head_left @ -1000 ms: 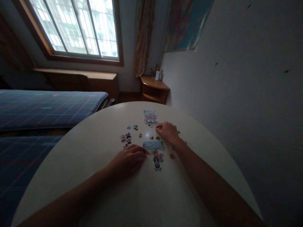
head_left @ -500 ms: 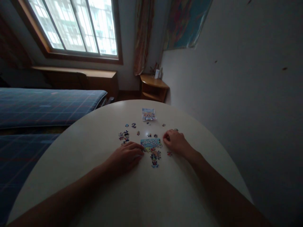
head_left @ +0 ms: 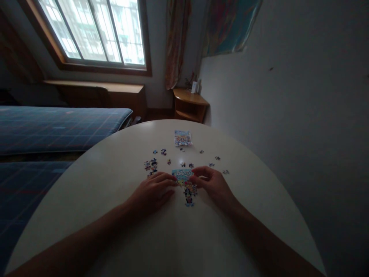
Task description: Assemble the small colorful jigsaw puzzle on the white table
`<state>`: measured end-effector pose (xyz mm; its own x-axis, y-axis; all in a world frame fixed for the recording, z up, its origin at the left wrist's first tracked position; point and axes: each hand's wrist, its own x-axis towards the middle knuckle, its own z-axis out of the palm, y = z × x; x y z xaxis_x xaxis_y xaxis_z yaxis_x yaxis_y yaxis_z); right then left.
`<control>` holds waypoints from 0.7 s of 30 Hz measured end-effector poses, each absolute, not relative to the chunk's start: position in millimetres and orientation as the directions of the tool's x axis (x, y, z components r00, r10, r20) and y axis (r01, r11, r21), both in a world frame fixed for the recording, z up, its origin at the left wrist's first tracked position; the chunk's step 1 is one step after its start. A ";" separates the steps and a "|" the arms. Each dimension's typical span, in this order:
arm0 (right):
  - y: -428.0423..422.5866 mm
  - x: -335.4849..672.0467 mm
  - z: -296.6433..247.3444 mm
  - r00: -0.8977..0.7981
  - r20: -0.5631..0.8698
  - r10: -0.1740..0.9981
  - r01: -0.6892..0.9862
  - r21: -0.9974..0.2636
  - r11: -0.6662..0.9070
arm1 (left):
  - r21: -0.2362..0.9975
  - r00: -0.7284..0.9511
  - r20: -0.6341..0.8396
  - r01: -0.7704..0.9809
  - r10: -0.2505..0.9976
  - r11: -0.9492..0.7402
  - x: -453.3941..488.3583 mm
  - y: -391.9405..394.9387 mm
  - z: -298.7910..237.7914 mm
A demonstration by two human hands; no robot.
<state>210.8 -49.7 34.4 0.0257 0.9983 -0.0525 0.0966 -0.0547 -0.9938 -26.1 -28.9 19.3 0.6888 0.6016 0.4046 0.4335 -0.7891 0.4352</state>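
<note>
A partly joined jigsaw puzzle [head_left: 182, 175] lies on the round white table [head_left: 184, 238], with a blue lettered top and a narrower colourful strip running toward me. My left hand [head_left: 154, 190] rests on the table with its fingers laid flat, their tips touching the puzzle's left edge. At the right edge, my right hand [head_left: 212, 186] is closed in a pinch, index finger and thumb on a puzzle piece at the border; the fingers partly hide it. Loose puzzle pieces [head_left: 151, 164] are grouped beyond my left hand. Another loose piece [head_left: 217, 158] lies beyond my right hand.
A small printed picture sheet [head_left: 182, 138] lies toward the table's far side. Several more pieces are scattered between it and the puzzle. A bed with a blue plaid mattress [head_left: 57, 127] stands at left, a corner shelf [head_left: 190, 98] behind, a white wall [head_left: 288, 115] at right.
My right hand has moved left onto the puzzle's right edge, uncovering loose pieces on the right and now covering a reddish one. My left hand stays at the left edge.
</note>
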 end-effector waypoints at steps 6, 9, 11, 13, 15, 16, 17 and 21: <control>-60.8 180.8 34.7 -0.043 -0.108 0.993 -0.132 -0.985 -0.113 | 0.604 0.549 0.421 0.424 0.722 -0.675 -14.7 -42.8 24.7; -62.7 177.9 33.2 -0.100 -0.129 0.987 -0.159 -0.977 -0.144 | 0.711 0.480 0.378 0.397 0.792 -0.580 -10.5 -47.7 29.2; -62.7 179.6 31.4 -0.122 -0.128 0.984 -0.155 -0.977 -0.147 | 0.767 0.448 0.335 0.382 0.829 -0.516 -9.4 -48.9 31.9; -62.6 181.9 30.1 -0.133 -0.112 0.985 -0.153 -0.979 -0.133 | 0.810 0.430 0.291 0.363 0.854 -0.460 -9.2 -48.8 34.6; -62.9 183.0 30.0 -0.138 -0.085 0.987 -0.158 -0.982 -0.106 | 0.840 0.426 0.252 0.350 0.869 -0.415 -9.3 -48.3 37.2; -63.3 183.1 30.3 -0.140 -0.069 0.988 -0.161 -0.983 -0.091 | 0.847 0.428 0.235 0.350 0.872 -0.400 -9.4 -48.1 38.2; -63.7 182.9 30.8 -0.138 -0.052 0.989 -0.160 -0.984 -0.074 | 0.850 0.430 0.223 0.353 0.875 -0.390 -9.5 -47.9 39.1; -64.9 181.7 33.0 -0.105 0.008 0.994 -0.120 -0.993 -0.005 | 0.846 0.448 0.199 0.370 0.871 -0.384 -9.7 -48.5 39.9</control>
